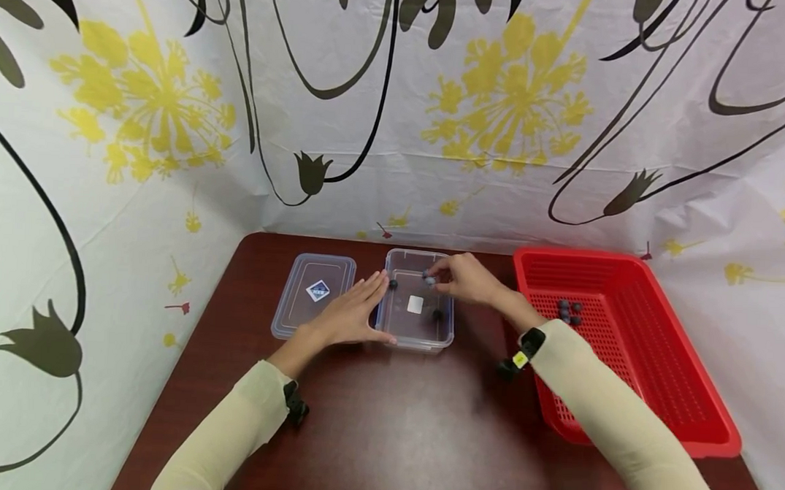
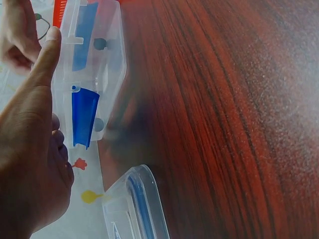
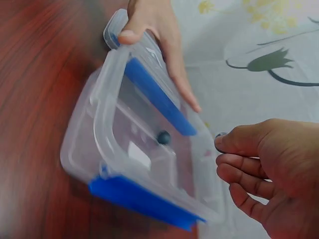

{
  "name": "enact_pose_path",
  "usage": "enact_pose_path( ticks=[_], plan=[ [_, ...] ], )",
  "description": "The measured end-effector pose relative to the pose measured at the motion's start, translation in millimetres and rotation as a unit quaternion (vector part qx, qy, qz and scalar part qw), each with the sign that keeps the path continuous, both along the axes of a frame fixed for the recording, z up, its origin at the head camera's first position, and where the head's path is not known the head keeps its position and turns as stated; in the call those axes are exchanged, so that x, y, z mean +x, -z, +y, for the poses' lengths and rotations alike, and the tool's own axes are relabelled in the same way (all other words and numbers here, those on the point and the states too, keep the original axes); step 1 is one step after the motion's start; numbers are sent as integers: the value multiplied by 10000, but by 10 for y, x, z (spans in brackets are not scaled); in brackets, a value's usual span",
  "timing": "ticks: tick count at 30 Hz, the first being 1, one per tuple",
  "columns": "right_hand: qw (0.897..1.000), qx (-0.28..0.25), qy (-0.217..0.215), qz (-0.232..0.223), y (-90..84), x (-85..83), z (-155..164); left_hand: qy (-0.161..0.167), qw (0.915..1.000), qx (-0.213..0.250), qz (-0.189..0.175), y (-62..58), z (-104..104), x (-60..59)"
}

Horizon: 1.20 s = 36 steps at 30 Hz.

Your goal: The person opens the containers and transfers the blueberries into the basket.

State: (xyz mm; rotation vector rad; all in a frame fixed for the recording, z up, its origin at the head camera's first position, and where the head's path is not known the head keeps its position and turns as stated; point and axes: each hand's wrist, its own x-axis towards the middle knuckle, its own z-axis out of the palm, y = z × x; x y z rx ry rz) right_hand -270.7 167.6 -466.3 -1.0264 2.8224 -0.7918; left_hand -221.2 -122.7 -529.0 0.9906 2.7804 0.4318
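Blueberry: pinched in right hand over box; may bounce out. Left hand, fingers straight, steadies box side.

light: bright, even — glare: soft sheen on table | wrist views: blurred — head view: edges warped
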Motion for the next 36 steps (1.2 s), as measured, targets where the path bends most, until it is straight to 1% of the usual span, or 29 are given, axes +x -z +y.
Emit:
enact_pose_path(
  ticks=[6,9,12,16,21,24,26,31,36],
  plan=[
    [9997,46,-193,107,-234,123,386,-1,10000,12,-41,18,2,-5],
    [9994,56,-308,144,-298,148,587,-14,10000,55,-58,30,-5,-10],
    [9993,123,-328,144,-329,153,803,-17,10000,72,-64,37,-9,-13],
    [9992,250,-201,217,-361,162,1107,-9,10000,20,-74,43,-9,-14],
    [9987,260,-83,428,-385,162,1501,-5,10000,22,-81,44,-11,-13],
    [9983,308,-7,497,-361,137,1744,-21,10000,-21,-60,42,-10,-9],
    [9979,408,97,502,-316,113,1907,-32,10000,-22,-25,40,-9,-7],
    [9963,707,419,238,-132,82,2287,-19,10000,71,11,33,-12,-3],
    [9915,1069,715,-173,57,103,2549,-17,10000,41,-38,37,-6,-8]
  ],
)
